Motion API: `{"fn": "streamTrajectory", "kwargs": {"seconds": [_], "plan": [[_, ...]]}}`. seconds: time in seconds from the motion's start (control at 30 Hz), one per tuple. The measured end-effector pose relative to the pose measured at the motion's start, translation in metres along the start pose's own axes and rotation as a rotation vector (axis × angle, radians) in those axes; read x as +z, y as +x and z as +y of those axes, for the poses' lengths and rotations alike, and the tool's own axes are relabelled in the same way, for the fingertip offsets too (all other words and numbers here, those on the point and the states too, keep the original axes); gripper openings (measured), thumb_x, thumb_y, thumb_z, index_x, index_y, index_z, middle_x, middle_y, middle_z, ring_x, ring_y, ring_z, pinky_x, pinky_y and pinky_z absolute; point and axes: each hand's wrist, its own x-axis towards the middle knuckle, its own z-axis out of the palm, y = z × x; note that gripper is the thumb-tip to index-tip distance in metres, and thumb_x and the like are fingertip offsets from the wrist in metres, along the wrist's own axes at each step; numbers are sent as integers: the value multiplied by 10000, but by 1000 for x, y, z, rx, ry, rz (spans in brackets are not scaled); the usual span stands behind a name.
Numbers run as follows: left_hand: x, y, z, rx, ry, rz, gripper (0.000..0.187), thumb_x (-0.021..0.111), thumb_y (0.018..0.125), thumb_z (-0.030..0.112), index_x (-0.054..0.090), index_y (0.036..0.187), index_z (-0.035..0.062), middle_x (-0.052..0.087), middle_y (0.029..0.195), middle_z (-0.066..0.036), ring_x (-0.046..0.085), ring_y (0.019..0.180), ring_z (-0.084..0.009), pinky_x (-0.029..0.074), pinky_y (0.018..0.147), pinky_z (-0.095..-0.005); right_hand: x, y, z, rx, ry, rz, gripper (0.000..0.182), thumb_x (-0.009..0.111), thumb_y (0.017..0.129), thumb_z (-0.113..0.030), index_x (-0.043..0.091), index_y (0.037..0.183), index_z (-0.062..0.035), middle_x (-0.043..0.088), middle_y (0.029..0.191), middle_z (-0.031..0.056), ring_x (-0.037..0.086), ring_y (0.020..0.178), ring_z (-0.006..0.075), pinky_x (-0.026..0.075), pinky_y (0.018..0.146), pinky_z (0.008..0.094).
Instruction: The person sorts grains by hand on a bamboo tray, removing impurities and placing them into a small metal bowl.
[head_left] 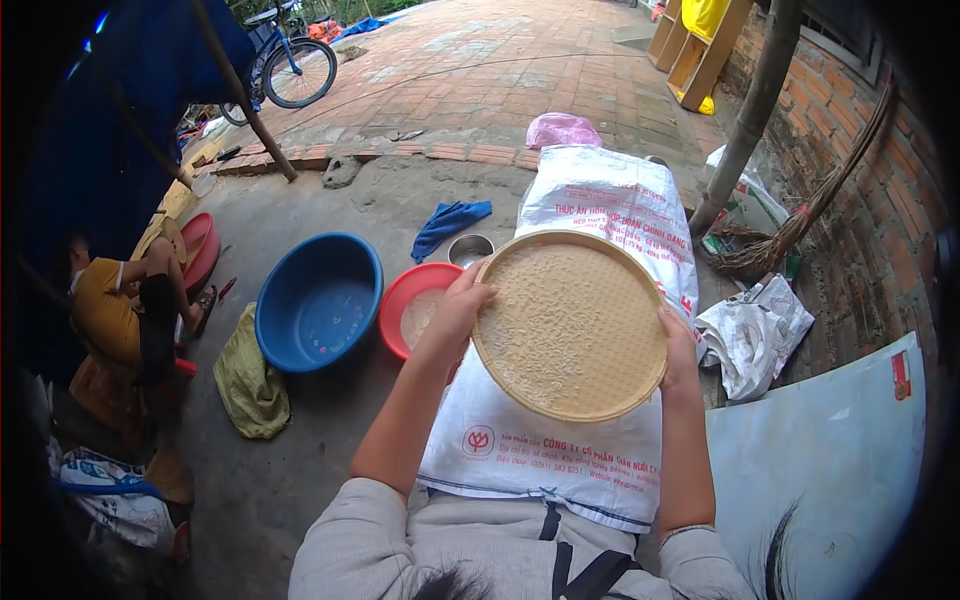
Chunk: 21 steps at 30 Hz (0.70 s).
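Both my hands hold a round woven winnowing tray [625,350] out in front of me. My left hand [464,312] grips its left rim and my right hand [680,350] grips the right rim. Pale grains, looking like rice [530,320], lie spread over the left and middle of the tray, while bare weave shows on the right. Beneath the tray a white printed sack [580,455] covers my lap and stretches forward. Left of my left hand stands a red basin [392,318] with pale grain inside, partly hidden by my forearm.
A large blue basin [268,312], a green sack [245,380], a metal bowl [484,240] and a blue cloth [450,225] lie to the left. Another person [108,310] sits at far left by a pink basin [212,250]. On the right are a wooden pole [750,120] and a broom [765,255].
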Motion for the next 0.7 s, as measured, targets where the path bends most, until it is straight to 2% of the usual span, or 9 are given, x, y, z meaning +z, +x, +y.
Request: {"fn": "streamTrajectory", "kwargs": {"seconds": [0.07,0.2,0.27,0.3,0.33,0.43,0.53,0.6,0.7], "plan": [[37,9,-24,-19,3,-11,527,467,854,47,388,1373,10,554,1187,-139,558,1076,-183,450,912,-297,-50,0,-7,17,9,77,370,428,967,-139,484,1292,29,604,1177,153,615,1042,229,495,900,347],[45,11,-29,-68,-54,-56,516,471,861,47,390,1369,6,554,1182,-134,561,1074,-184,453,922,-301,-62,-8,-17,15,17,112,359,425,957,-137,493,1267,32,608,1162,165,629,1013,244,526,867,361],[22,6,-12,-66,-66,-49,516,474,869,52,379,1374,7,554,1187,-134,572,1068,-188,473,912,-310,-37,0,-5,-42,16,54,360,424,957,-128,490,1271,34,600,1184,166,622,1036,247,518,888,364],[1,3,-6,-46,-88,-42,511,471,871,56,381,1371,8,555,1189,-137,583,1061,-195,489,901,-319,-7,-4,-4,-30,-34,28,373,415,964,-126,467,1296,36,573,1234,166,593,1097,242,491,933,357],[-22,0,-1,-15,-111,-44,497,466,875,62,390,1362,-1,554,1195,-144,592,1054,-204,498,896,-323,22,-6,3,-33,-31,-4,384,410,971,-128,437,1319,32,568,1225,155,587,1089,229,482,929,351],[-70,-28,28,44,-125,88,466,449,874,73,421,1330,-21,568,1182,-178,609,1042,-240,516,888,-354,94,-18,18,6,-64,-152,429,409,974,-120,364,1371,36,527,1279,154,545,1148,213,436,975,331],[-86,-34,34,85,-166,88,460,437,873,64,421,1324,-26,571,1175,-177,610,1038,-245,516,888,-356,111,-20,21,12,-89,-180,442,417,975,-116,342,1384,33,531,1264,148,548,1134,211,435,969,331],[-69,-23,25,59,-148,68,460,436,874,61,418,1326,-21,570,1175,-168,607,1036,-236,512,887,-349,85,-12,17,-8,-91,-171,438,417,975,-118,353,1381,33,532,1268,154,552,1136,217,440,966,331],[-13,9,-5,-12,-107,-52,463,443,875,62,413,1332,-5,569,1171,-142,588,1042,-192,479,890,-311,18,-14,-5,-47,-115,17,429,413,970,-117,382,1369,38,541,1272,165,569,1125,226,464,948,337]]}}
